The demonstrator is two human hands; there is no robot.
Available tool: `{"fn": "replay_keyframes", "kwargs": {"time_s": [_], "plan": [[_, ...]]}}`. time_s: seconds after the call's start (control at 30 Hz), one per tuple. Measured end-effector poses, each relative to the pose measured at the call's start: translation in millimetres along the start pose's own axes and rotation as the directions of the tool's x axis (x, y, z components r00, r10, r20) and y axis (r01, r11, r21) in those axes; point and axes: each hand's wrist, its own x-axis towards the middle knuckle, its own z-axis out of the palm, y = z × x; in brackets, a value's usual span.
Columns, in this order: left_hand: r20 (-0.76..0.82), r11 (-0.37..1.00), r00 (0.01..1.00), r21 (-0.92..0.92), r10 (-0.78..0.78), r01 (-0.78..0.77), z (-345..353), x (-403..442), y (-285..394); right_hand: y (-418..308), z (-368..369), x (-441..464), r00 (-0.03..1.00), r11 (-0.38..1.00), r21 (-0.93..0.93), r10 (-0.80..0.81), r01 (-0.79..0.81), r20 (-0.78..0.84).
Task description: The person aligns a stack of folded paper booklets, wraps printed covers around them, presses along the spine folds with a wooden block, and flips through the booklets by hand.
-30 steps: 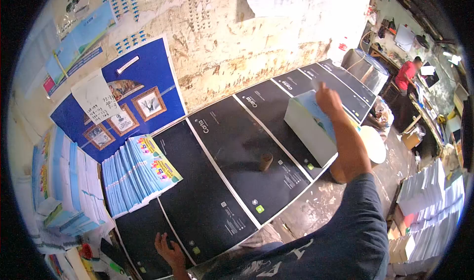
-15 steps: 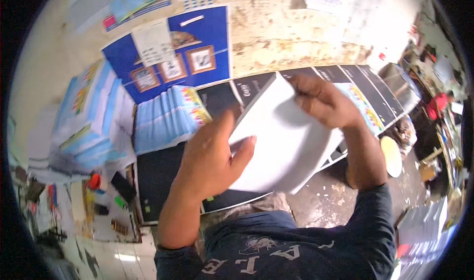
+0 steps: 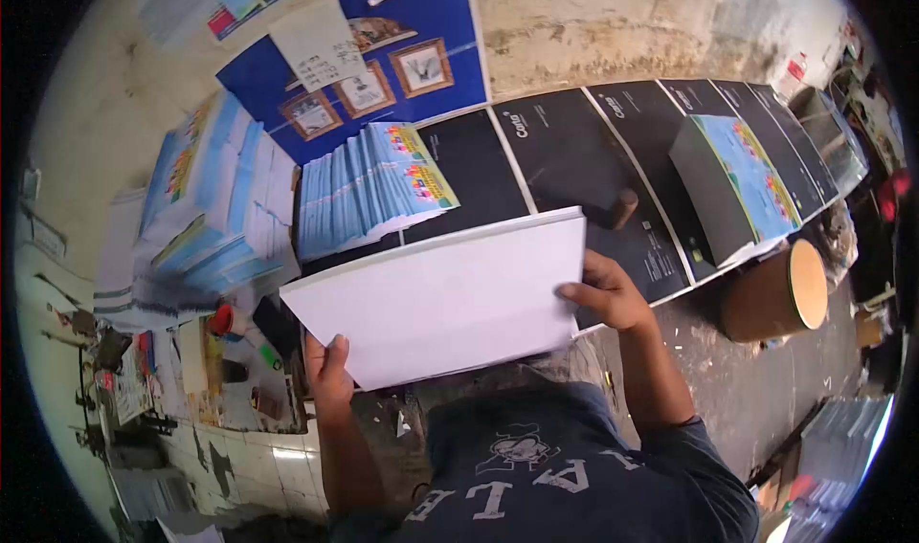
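Observation:
A stack of white paper (image 3: 445,304) spans the space between my two hands, lying broad side up above the near edge of the table. My left hand (image 3: 331,373) grips its lower left corner, thumb on top. At the right end my right hand (image 3: 609,292) is closed on the edge, thumb over the top sheet and the other fingers partly hidden beneath. Just beyond the paper lies a fanned row of blue booklets (image 3: 369,184) with colourful covers. Farther right stands a neat stack of booklets (image 3: 737,184), its blue cover upward.
The table has a black printed surface (image 3: 555,151). A small brown cylinder (image 3: 624,208) stands on it. A tall pile of booklets (image 3: 206,179) rises at left, near a blue poster (image 3: 383,55). A round brown container (image 3: 775,294) is on the floor at right.
The paper stack has turned from a steep tilt to lying crosswise. My left hand moved down and left, my right hand lower to its right end. The camera view shifted too.

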Motion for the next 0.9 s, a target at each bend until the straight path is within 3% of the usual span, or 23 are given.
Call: {"fn": "replay_keyframes", "kwargs": {"time_s": [0.03, 0.13, 0.2, 0.3, 0.33, 0.37, 0.43, 0.5, 0.57, 0.63, 0.7, 0.73, 0.77, 0.83, 0.9], "plan": [[0.018, 1.000, 1.000, -0.005, -0.010, 0.010, -5.1, 0.3, -19.3, 3.5, 1.7, 1.5, 0.998, 0.993, -0.114, 0.026, -0.033, -0.064], [0.101, 0.933, 0.987, 0.352, -0.122, 0.079, -15.3, -14.8, -49.9, 40.3, -15.0, -8.2, 0.995, 0.964, -0.267, -0.009, -0.018, -0.100], [0.113, 0.945, 0.973, 0.284, -0.202, 0.163, -11.8, -22.3, -75.9, 83.1, -24.8, -15.9, 0.996, 0.956, -0.294, -0.042, 0.016, -0.083], [0.179, 0.950, 0.940, 0.167, -0.292, 0.264, -15.0, -33.4, -98.7, 83.2, -16.1, -22.2, 0.993, 0.918, -0.393, -0.086, 0.049, -0.079], [0.114, 0.956, 0.952, 0.116, -0.284, 0.271, -2.1, -34.4, -87.8, 89.3, -20.0, -24.5, 0.994, 0.948, -0.310, 0.043, -0.073, -0.101], [0.046, 0.959, 0.959, 0.064, -0.278, 0.275, 4.2, -37.8, -82.1, 96.7, -16.4, -28.1, 0.993, 0.948, -0.307, 0.057, -0.086, -0.103], [-0.030, 0.958, 0.962, 0.090, -0.270, 0.271, 8.0, -44.8, -97.2, 101.3, -3.7, -26.6, 0.984, 0.863, -0.504, -0.115, 0.030, -0.139], [0.080, 0.944, 0.979, 0.288, -0.188, 0.158, 10.8, -37.2, -96.8, 99.8, -8.5, -23.3, 0.990, 0.860, -0.510, -0.083, 0.012, -0.118], [0.042, 0.928, 0.981, 0.336, -0.188, 0.163, 13.9, -38.9, -95.2, 85.7, -10.2, -22.7, 0.993, 0.849, -0.518, 0.050, -0.098, -0.106], [0.066, 0.917, 0.995, 0.397, -0.075, 0.043, 22.7, -42.4, -90.4, 81.1, -9.6, -23.5, 0.985, 0.840, -0.535, -0.003, -0.090, -0.171], [0.004, 0.951, 0.992, 0.287, -0.125, 0.119, 24.6, -54.7, -98.7, 90.1, -17.6, -29.4, 0.996, 0.830, -0.557, -0.030, -0.025, -0.090], [-0.007, 0.913, 0.981, 0.363, -0.195, 0.184, 6.8, -60.8, -112.2, 97.0, -17.9, -32.5, 0.988, 0.857, -0.497, 0.083, -0.138, -0.131], [-0.021, 0.872, 0.970, 0.433, -0.243, 0.228, -0.9, -55.4, -123.3, 96.5, -18.6, -29.1, 0.987, 0.851, -0.506, 0.075, -0.139, -0.145], [-0.031, 0.888, 0.968, 0.392, -0.248, 0.240, 7.3, -44.7, -117.1, 96.0, -18.8, -27.6, 0.993, 0.933, -0.357, 0.002, -0.044, -0.118], [-0.084, 0.904, 0.962, 0.329, -0.258, 0.272, 12.6, -40.7, -102.7, 104.2, -23.0, -27.7, 0.992, 0.958, -0.270, 0.064, -0.092, -0.108]]}}
